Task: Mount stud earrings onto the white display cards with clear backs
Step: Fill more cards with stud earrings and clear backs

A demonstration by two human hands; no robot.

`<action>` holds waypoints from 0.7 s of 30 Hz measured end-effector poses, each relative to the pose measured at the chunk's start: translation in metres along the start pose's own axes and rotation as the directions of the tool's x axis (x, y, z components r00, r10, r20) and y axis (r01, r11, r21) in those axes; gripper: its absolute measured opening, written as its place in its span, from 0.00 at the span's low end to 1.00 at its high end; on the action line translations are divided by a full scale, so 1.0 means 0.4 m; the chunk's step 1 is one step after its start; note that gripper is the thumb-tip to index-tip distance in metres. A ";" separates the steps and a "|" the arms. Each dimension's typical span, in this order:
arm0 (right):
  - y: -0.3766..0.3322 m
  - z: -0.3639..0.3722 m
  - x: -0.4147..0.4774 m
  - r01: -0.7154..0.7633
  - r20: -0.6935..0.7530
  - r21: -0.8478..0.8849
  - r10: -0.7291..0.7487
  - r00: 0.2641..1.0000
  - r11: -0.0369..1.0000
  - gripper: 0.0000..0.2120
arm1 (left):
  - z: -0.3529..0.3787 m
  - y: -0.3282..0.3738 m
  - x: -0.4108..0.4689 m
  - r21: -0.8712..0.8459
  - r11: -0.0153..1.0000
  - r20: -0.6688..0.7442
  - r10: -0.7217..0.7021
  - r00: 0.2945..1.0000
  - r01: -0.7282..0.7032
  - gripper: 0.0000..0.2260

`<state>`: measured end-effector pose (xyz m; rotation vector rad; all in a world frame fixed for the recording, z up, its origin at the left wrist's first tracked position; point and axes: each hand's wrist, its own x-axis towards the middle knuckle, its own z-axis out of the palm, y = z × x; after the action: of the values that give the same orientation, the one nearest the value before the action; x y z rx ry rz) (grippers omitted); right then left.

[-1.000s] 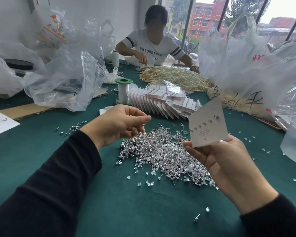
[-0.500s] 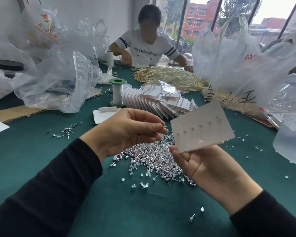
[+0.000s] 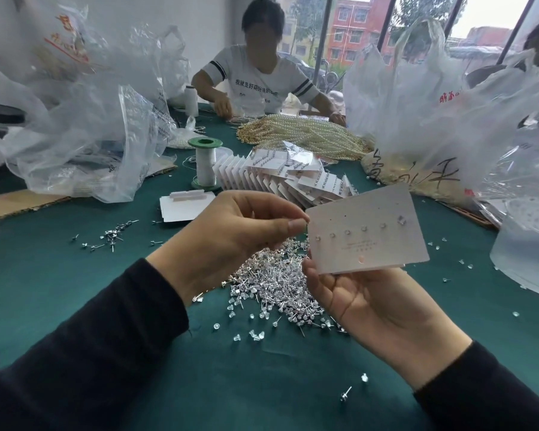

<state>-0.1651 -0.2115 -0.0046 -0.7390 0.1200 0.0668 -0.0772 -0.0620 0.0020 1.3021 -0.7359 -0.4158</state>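
Green table | right grip pinches white card bottom edge | left grip pinched closed at card's left edge

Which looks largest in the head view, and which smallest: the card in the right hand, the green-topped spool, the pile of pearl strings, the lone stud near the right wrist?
1. Pile of pearl strings, though it lies farthest away.
2. Card in the right hand; closeness enlarges it.
3. Spool.
4. Lone stud.

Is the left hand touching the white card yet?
Touching. In the head view, the left hand's pinched fingertips meet the left edge of the white card, which the right hand holds.
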 end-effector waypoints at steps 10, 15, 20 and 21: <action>0.008 -0.013 0.002 0.083 0.041 -0.231 -0.075 0.996 0.970 0.09 | 0.014 0.000 -0.003 0.106 0.990 -0.095 -0.085 0.992 0.095 0.09; 0.007 -0.026 0.007 0.329 0.110 -0.845 -0.465 0.879 0.422 0.08 | 0.020 -0.004 -0.003 0.092 0.970 -0.136 -0.211 0.968 0.225 0.13; 0.015 -0.035 0.011 0.388 0.394 -0.911 -0.579 0.714 -0.142 0.04 | 0.024 -0.001 -0.004 -0.029 0.908 -0.118 -0.418 0.901 0.417 0.15; 0.015 -0.035 0.011 0.387 0.408 -0.907 -0.577 0.708 -0.167 0.04 | 0.023 -0.001 -0.004 -0.035 0.899 -0.115 -0.437 0.892 0.436 0.14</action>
<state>-0.1625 -0.2165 -0.0194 -2.2490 -0.1374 -0.8104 -0.0845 -0.0676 0.0022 1.4729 -0.3320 -0.6943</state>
